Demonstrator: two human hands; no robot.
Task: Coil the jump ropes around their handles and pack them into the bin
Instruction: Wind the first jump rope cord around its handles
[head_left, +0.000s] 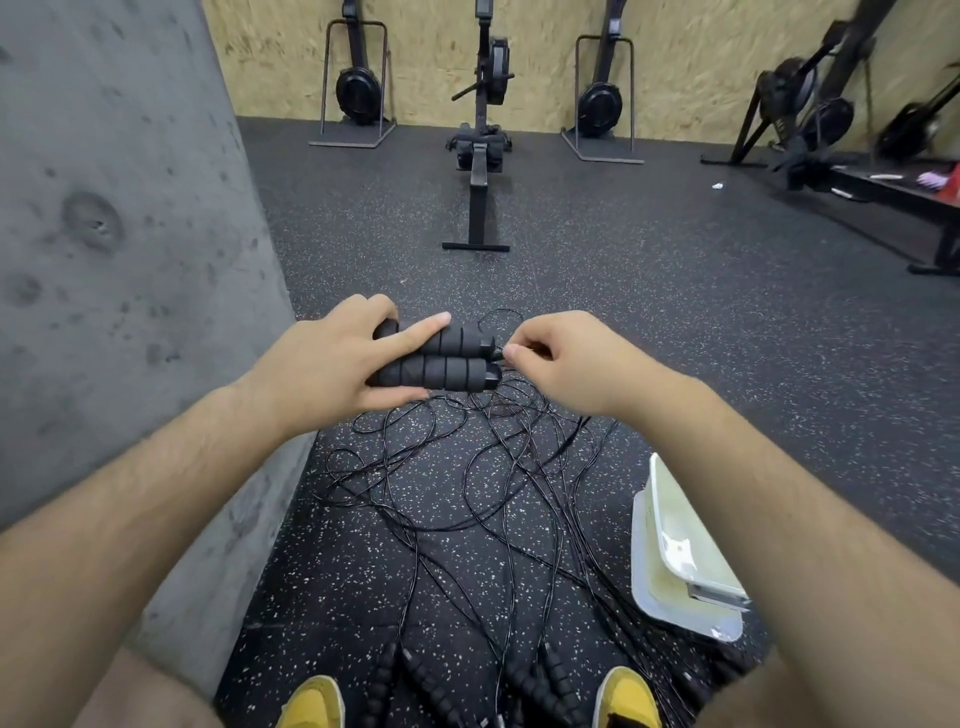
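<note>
My left hand (345, 358) grips two black foam jump-rope handles (452, 358) held side by side above the floor. My right hand (561, 358) pinches the thin black cord (500, 355) right where it leaves the handles' ends. Loose black rope (467, 467) lies tangled on the speckled floor below my hands. More black handles (415, 680) rest on the floor between my yellow shoes. A pale plastic bin (675, 551) sits on the floor at the right, partly hidden by my right forearm.
A grey concrete wall (114, 260) runs close along the left. Rowing machines (485, 130) stand by the far wooden wall, and more dark equipment (831, 130) is at the right. My yellow shoes (314, 701) are at the bottom edge.
</note>
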